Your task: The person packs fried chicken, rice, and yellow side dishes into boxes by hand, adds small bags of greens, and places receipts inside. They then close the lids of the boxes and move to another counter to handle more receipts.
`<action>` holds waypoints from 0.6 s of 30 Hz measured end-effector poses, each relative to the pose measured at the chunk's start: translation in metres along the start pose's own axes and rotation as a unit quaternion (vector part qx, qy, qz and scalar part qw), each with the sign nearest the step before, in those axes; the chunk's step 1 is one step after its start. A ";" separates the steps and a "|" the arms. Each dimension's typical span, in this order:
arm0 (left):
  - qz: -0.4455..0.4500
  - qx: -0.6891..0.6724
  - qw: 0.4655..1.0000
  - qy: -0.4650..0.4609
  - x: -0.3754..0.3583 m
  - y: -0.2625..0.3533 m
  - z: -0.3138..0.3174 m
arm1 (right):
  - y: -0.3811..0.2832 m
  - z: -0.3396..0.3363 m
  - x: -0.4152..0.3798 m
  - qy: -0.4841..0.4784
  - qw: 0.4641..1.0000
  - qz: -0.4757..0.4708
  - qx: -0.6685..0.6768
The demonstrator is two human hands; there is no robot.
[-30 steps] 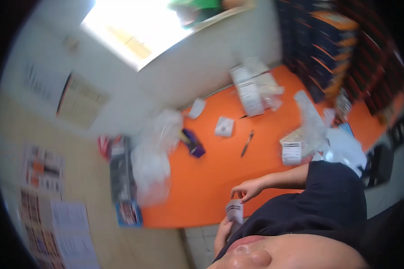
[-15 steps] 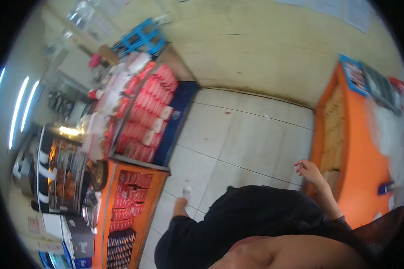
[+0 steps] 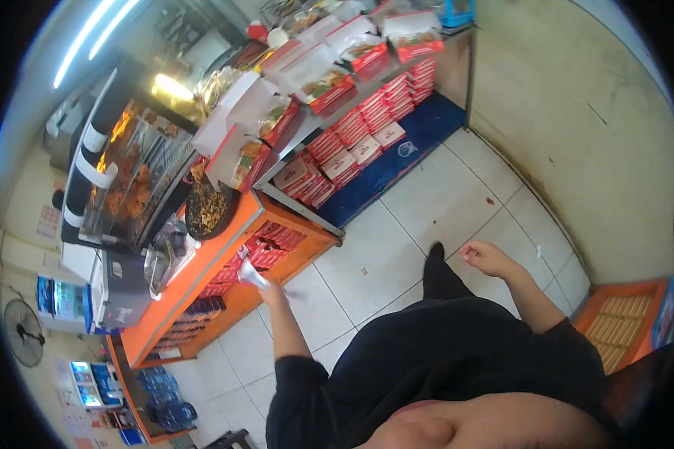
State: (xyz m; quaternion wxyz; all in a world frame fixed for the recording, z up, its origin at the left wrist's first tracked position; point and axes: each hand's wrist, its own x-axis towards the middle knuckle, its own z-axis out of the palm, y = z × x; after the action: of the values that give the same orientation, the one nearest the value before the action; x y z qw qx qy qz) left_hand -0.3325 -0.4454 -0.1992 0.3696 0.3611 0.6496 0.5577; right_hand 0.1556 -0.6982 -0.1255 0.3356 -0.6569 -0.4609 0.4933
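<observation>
My left hand [image 3: 274,293] reaches forward, closed round a small white, partly see-through object [image 3: 253,274]; it is blurred and I cannot make out its kind. It is near the orange counter [image 3: 240,217], whose shelves hold red boxes [image 3: 269,251]. My right hand [image 3: 488,258] hangs over the tiled floor, fingers loosely bent and apart, with nothing seen in it. Open red-and-white food boxes [image 3: 326,86] with food inside stand along the metal-edged table. A dark stone mortar [image 3: 210,209] with chopped food sits at the counter's corner.
A lit glass display case [image 3: 131,179] holds fried food. Stacked closed boxes [image 3: 352,157] fill the blue lower shelf [image 3: 427,142]. A grey box [image 3: 123,292], water bottles [image 3: 168,400] and a wall fan [image 3: 24,333] are at left. An orange cabinet [image 3: 621,322] stands right.
My view has turned and come closer to the counter and food boxes, now larger and clearer. My left arm has lifted forward with the white object. The orange cabinet has slid toward the lower right.
</observation>
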 end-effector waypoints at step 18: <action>-0.239 -0.072 0.967 0.050 0.188 0.103 0.121 | -0.203 0.024 0.492 -0.218 0.950 -0.199 -0.099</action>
State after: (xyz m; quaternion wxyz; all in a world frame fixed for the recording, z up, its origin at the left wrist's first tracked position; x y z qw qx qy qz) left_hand -0.3076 -0.2122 -0.1243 0.4841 0.1397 0.6927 0.5160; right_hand 0.1205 -0.1668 -0.1171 0.2516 -0.4579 -0.6911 0.4994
